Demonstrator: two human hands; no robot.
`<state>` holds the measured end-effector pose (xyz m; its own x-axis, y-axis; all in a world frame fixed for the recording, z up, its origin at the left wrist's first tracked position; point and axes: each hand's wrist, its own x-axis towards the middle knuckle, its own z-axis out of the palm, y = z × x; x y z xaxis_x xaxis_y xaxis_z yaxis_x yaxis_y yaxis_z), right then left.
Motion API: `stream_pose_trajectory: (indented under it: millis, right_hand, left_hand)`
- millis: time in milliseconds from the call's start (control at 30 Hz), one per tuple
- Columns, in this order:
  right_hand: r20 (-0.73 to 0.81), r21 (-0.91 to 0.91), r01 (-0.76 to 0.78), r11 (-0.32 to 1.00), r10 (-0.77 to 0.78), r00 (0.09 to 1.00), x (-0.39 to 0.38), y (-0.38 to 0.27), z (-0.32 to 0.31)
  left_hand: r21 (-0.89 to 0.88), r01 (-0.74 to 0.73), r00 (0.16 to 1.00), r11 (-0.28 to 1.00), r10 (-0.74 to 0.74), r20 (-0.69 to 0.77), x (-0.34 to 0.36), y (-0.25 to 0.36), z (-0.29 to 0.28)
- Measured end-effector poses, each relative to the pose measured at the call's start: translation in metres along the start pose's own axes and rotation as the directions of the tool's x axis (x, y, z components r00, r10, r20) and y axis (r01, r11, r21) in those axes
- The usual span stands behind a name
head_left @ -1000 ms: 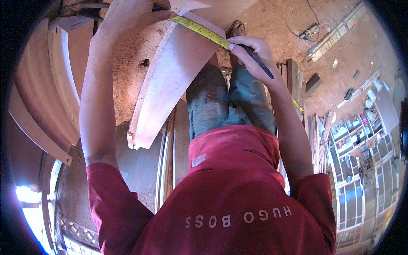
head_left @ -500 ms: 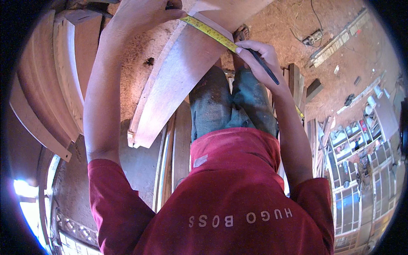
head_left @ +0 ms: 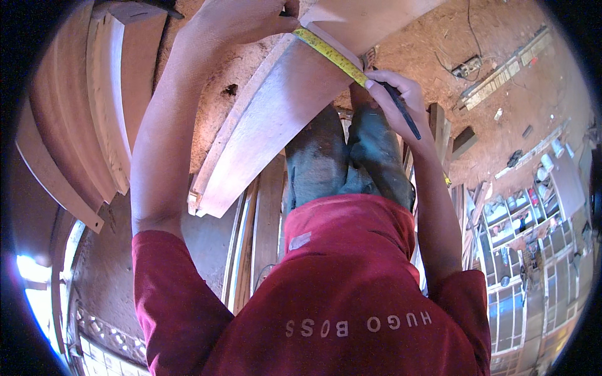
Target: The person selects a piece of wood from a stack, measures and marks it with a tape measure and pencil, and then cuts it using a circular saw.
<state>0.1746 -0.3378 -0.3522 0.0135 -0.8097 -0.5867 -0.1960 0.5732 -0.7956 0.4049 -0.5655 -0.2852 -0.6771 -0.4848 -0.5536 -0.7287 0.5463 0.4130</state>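
Observation:
A yellow measuring tape (head_left: 330,54) is stretched across a wide curved wooden board (head_left: 269,116) with a raised strip along its left edge. At the board's left edge, the thumb and fingers of my left hand (head_left: 266,22) are closed on one end of the tape; its fingertips are partly cut off by the top of the picture. By the board's right edge, my right hand (head_left: 401,94) pinches the tape between thumb and finger. That same hand also holds a dark pencil-like marker (head_left: 404,111), pointing back toward the wrist.
Curved wooden pieces (head_left: 94,94) stand at the left. Long boards (head_left: 251,232) lie beside my legs. On the dusty floor at the right are a power socket block (head_left: 467,67), a slatted wooden strip (head_left: 505,69) and a compartmented rack (head_left: 523,232) with small items.
The whole view has shifted slightly, so my hands, the tape and the board appear farther right. Both hands keep their hold on the tape, and it stays stretched over the board.

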Motion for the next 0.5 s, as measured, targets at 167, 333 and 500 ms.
stream_pose_trajectory:
  millis: [167, 333, 500]
  right_hand:
    - [-0.001, -0.037, 0.026, 0.999, -0.026, 1.000, 0.000, -0.003, 0.001]
    - [-0.001, -0.062, 0.005, 0.998, -0.006, 1.000, 0.001, -0.010, 0.001]
    - [-0.014, -0.092, 0.006, 0.996, -0.007, 1.000, 0.000, -0.010, 0.001]
  left_hand:
    - [0.003, 0.071, 0.995, 0.997, -0.071, 0.069, 0.002, 0.004, -0.005]
    - [0.018, 0.072, 0.996, 0.997, -0.073, 0.041, 0.002, 0.003, -0.002]
    - [0.001, 0.084, 0.995, 0.996, -0.084, 0.044, 0.003, 0.000, 0.000]
